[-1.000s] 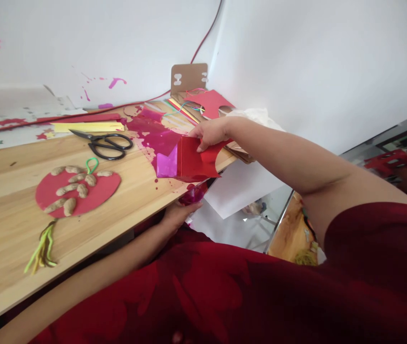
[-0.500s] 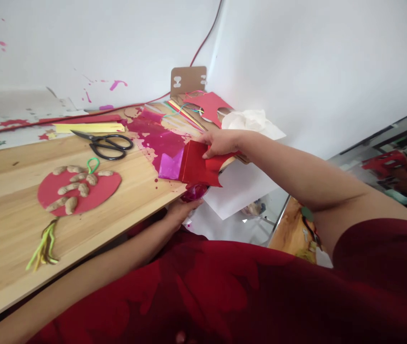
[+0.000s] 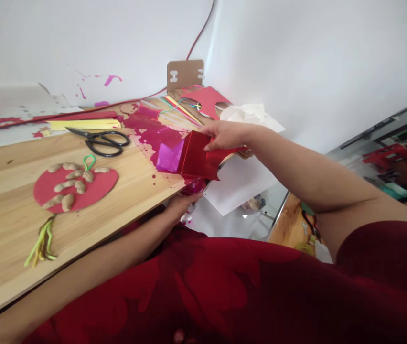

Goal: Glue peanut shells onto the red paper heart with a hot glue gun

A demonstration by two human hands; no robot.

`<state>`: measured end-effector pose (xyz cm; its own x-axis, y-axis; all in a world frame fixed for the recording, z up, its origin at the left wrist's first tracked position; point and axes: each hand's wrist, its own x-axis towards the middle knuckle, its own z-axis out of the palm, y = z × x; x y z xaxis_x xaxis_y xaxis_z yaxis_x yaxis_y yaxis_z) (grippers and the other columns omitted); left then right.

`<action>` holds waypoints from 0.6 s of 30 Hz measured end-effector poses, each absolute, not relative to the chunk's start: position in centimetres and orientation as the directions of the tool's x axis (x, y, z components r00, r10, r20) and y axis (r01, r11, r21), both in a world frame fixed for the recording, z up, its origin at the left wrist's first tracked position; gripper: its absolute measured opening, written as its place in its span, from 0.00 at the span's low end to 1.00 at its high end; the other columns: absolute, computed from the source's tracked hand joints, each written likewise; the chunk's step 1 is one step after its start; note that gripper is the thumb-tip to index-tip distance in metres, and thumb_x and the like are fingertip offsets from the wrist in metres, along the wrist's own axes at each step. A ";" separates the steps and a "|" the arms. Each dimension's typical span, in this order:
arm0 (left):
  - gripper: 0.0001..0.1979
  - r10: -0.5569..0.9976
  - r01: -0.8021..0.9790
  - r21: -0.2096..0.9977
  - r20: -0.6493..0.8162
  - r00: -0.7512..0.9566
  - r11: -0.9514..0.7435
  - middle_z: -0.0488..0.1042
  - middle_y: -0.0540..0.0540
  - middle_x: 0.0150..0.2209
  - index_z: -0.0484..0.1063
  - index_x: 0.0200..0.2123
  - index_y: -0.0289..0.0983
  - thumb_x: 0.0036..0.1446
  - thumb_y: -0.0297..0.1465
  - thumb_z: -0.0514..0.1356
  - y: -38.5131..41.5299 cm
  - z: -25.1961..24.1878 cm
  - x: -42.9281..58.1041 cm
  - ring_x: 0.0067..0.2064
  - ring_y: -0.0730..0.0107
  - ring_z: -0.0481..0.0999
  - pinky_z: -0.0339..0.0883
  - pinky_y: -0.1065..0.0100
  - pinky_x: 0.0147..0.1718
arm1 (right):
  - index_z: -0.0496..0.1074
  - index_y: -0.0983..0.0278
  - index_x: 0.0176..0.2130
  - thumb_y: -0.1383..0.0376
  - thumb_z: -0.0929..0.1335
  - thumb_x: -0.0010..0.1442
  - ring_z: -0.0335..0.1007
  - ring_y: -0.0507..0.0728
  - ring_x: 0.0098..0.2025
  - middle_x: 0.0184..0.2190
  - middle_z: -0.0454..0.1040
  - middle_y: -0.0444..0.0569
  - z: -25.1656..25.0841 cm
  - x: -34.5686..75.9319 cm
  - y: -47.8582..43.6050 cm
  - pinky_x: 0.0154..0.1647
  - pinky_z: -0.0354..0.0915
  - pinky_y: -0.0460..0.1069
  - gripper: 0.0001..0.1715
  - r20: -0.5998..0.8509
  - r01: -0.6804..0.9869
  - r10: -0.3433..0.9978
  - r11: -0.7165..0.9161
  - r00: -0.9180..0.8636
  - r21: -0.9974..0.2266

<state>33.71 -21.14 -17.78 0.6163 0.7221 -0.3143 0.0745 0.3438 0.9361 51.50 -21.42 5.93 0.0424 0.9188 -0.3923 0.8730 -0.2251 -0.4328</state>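
My right hand is closed on a shiny red sheet and holds it tilted up over the table's near right corner. A pink sheet lies partly beneath it on the wooden table. My left hand reaches under the table edge with its fingers curled round a small dark-pink glossy thing just below the red sheet. What that thing is I cannot make out.
Black scissors lie at mid-table. A red paper disc with peanut shells and a green loop sits to the left, yarn strands below it. Coloured paper, a cardboard piece and white tissue fill the far corner.
My right hand has drawn the red sheet toward the table's edge and tipped it up off the surface. My left hand stays below the edge.
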 end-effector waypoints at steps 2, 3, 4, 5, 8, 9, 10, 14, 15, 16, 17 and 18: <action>0.24 0.725 0.095 0.938 -0.318 0.611 0.332 0.82 0.39 0.46 0.78 0.39 0.39 0.38 0.41 0.76 -21.0 -17.7 33.6 0.52 0.49 0.80 0.69 0.53 0.55 | 0.78 0.58 0.52 0.70 0.71 0.59 0.77 0.59 0.51 0.48 0.82 0.45 5.8 51.8 -21.3 0.52 0.71 0.50 0.21 -0.377 0.883 0.924 -0.232 0.068 -0.408; 0.23 0.720 0.102 0.938 -0.320 0.615 0.330 0.82 0.39 0.45 0.78 0.38 0.39 0.38 0.41 0.76 -21.0 -17.6 33.5 0.52 0.48 0.80 0.69 0.53 0.56 | 0.78 0.58 0.51 0.69 0.72 0.59 0.77 0.60 0.51 0.47 0.83 0.45 5.7 52.0 -21.2 0.52 0.71 0.50 0.20 -0.366 0.886 0.928 -0.230 0.074 -0.404; 0.22 0.718 0.107 0.939 -0.321 0.618 0.328 0.83 0.39 0.44 0.78 0.37 0.39 0.38 0.41 0.75 -21.0 -17.6 33.4 0.52 0.48 0.80 0.70 0.53 0.55 | 0.78 0.58 0.51 0.68 0.73 0.59 0.77 0.60 0.50 0.45 0.83 0.44 5.6 52.1 -21.2 0.52 0.71 0.50 0.19 -0.353 0.887 0.933 -0.221 0.071 -0.406; 0.21 0.717 0.112 0.939 -0.321 0.619 0.325 0.83 0.39 0.43 0.79 0.36 0.39 0.39 0.41 0.75 -21.0 -17.6 33.2 0.51 0.48 0.80 0.70 0.53 0.55 | 0.78 0.57 0.50 0.68 0.73 0.59 0.77 0.60 0.50 0.44 0.83 0.44 5.5 52.2 -21.1 0.52 0.70 0.49 0.19 -0.337 0.886 0.939 -0.207 0.062 -0.415; 0.22 0.719 0.122 0.946 -0.309 0.623 0.301 0.83 0.40 0.41 0.80 0.37 0.39 0.38 0.41 0.76 -21.0 -17.7 32.9 0.49 0.49 0.81 0.71 0.53 0.55 | 0.79 0.57 0.49 0.65 0.74 0.58 0.77 0.60 0.50 0.40 0.83 0.44 5.3 52.3 -20.9 0.53 0.69 0.50 0.18 -0.298 0.879 0.954 -0.159 0.020 -0.449; 0.22 0.718 0.120 0.949 -0.300 0.628 0.291 0.83 0.41 0.42 0.80 0.37 0.39 0.39 0.42 0.76 -21.0 -17.7 32.9 0.49 0.50 0.81 0.71 0.54 0.55 | 0.79 0.57 0.49 0.64 0.75 0.58 0.77 0.60 0.50 0.39 0.84 0.44 5.3 52.3 -20.8 0.54 0.69 0.50 0.18 -0.289 0.877 0.957 -0.147 0.010 -0.457; 0.22 0.717 0.115 0.952 -0.291 0.634 0.285 0.83 0.41 0.43 0.80 0.38 0.39 0.39 0.42 0.76 -21.0 -17.8 32.8 0.49 0.51 0.81 0.71 0.54 0.55 | 0.79 0.57 0.49 0.64 0.75 0.58 0.77 0.60 0.50 0.39 0.84 0.44 5.3 52.3 -20.7 0.54 0.69 0.50 0.18 -0.284 0.876 0.959 -0.141 0.004 -0.462; 0.24 0.731 0.091 0.958 -0.266 0.628 0.271 0.82 0.41 0.46 0.79 0.40 0.39 0.39 0.41 0.76 -21.2 -17.8 32.7 0.50 0.54 0.81 0.70 0.55 0.57 | 0.78 0.58 0.51 0.63 0.75 0.59 0.75 0.61 0.52 0.42 0.83 0.45 6.3 51.8 -20.0 0.55 0.67 0.50 0.20 -0.293 0.890 0.955 -0.170 0.043 -0.423; 0.24 0.736 0.089 0.959 -0.264 0.623 0.269 0.83 0.41 0.46 0.79 0.41 0.39 0.39 0.41 0.76 -21.2 -17.8 32.7 0.50 0.54 0.81 0.70 0.54 0.58 | 0.78 0.58 0.52 0.64 0.75 0.58 0.74 0.62 0.53 0.43 0.83 0.45 6.6 51.7 -19.8 0.55 0.67 0.50 0.21 -0.291 0.898 0.955 -0.168 0.047 -0.406; 0.24 0.740 0.086 0.959 -0.265 0.618 0.272 0.83 0.42 0.46 0.79 0.41 0.39 0.39 0.40 0.76 -21.2 -17.8 32.7 0.50 0.53 0.81 0.69 0.54 0.58 | 0.78 0.58 0.52 0.64 0.75 0.58 0.74 0.62 0.54 0.45 0.83 0.45 7.0 51.5 -19.5 0.56 0.67 0.51 0.21 -0.284 0.907 0.958 -0.153 0.038 -0.393; 0.24 0.738 0.082 0.954 -0.277 0.615 0.290 0.83 0.42 0.45 0.79 0.41 0.39 0.39 0.40 0.76 -21.2 -17.8 32.7 0.51 0.53 0.80 0.69 0.54 0.58 | 0.78 0.58 0.52 0.65 0.75 0.58 0.73 0.62 0.54 0.46 0.82 0.45 7.4 51.4 -19.3 0.56 0.67 0.51 0.21 -0.269 0.915 0.963 -0.126 0.020 -0.384; 0.24 0.733 0.078 0.946 -0.295 0.613 0.315 0.83 0.42 0.44 0.79 0.41 0.39 0.38 0.39 0.76 -21.2 -17.8 32.8 0.52 0.53 0.80 0.69 0.55 0.59 | 0.78 0.58 0.51 0.65 0.75 0.58 0.73 0.63 0.55 0.47 0.82 0.45 7.7 51.4 -19.1 0.56 0.67 0.51 0.20 -0.252 0.922 0.968 -0.095 -0.003 -0.376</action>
